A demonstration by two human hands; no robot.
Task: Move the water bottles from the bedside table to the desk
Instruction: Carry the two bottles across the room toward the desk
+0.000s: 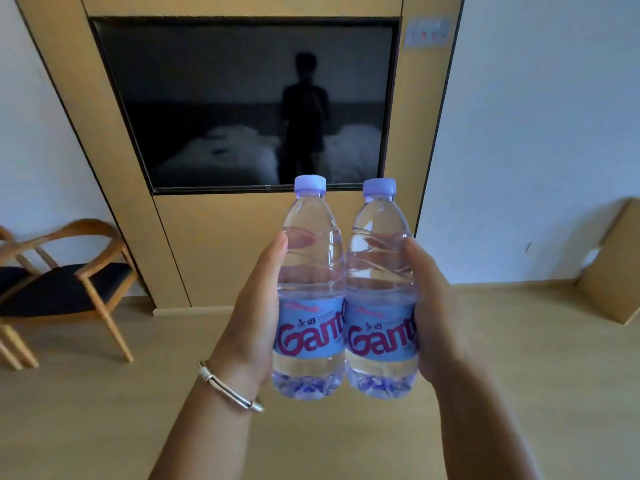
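Before a dark wall screen [246, 105], each hand's grip curls round one clear ribbed plastic bottle: left hand [254, 317], left bottle [311, 289], right hand [438, 317], right bottle [379, 289].

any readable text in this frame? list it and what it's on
"Gant", cut off at the edge, in red on the blue label of the left bottle, gripped by the left hand.
"Gant", likewise cut off, on the right bottle, gripped by the right hand.
Small characters above each logo: too blurred to read.
Wall plate beside the TV: markings unreadable.
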